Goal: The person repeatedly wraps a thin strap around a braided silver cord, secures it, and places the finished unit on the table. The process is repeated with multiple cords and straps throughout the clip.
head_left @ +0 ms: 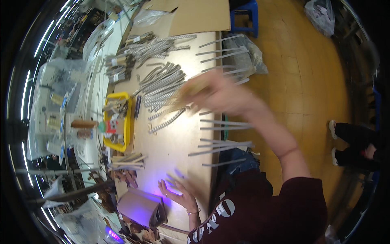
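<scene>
My right hand (219, 93), smeared by motion, is raised over the table's near edge. Its fingers look curled round a tan, streaky thing (178, 99) too blurred to name. Below and beyond it on the tabletop (162, 146) is a pile of grey-and-white twisted cords (162, 87); two cords (166, 124) lie a little apart from the pile. Narrow grey strips (221, 145) rest in a row across the edge, their ends jutting out. My left hand (180, 196), with a bracelet at the wrist, is open, fingers spread, in purple light beside a brown curved stand (140, 207).
A yellow basket (129, 122) holds small pieces and a green-capped bottle (109, 127). Bundled strips (118, 67) and pale sticks (128, 161) lie along the far side. Sewing machines (48, 110) stand beyond. A blue stool (245, 18) and another person's legs (353, 144) are off the table.
</scene>
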